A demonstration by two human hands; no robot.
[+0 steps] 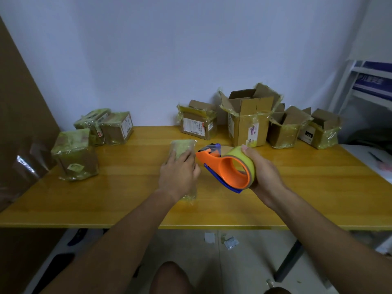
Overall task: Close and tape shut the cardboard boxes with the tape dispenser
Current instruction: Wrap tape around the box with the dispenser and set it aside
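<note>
Your left hand (179,172) lies flat, fingers straight and together, pressing on the small taped box (184,149) at the middle of the yellow table (127,198); the box's long axis runs away from you, toward the wall. Your right hand (259,170) grips the tape dispenser (228,168) just right of that box, fingers curled round the yellow-green tape roll (244,154) with the thumb on top. The orange dispenser is raised off the table and tilted, its long axis slanting from the roll at lower right to its cutter end (209,150) at upper left, which points toward the box and stops just short of it.

Along the back edge on the right, four boxes stand close together: a labelled box (198,124) whose top looks partly shut, a tall open box (250,122) with flaps up, and two lower open boxes (286,128) (322,130); you cannot tell what lies inside any of them. On the left sit three closed, tape-wrapped boxes: one near the table's left edge (75,153) and two just behind it (93,124) (117,127). Scraps of paper (230,242) lie on the floor under the table
</note>
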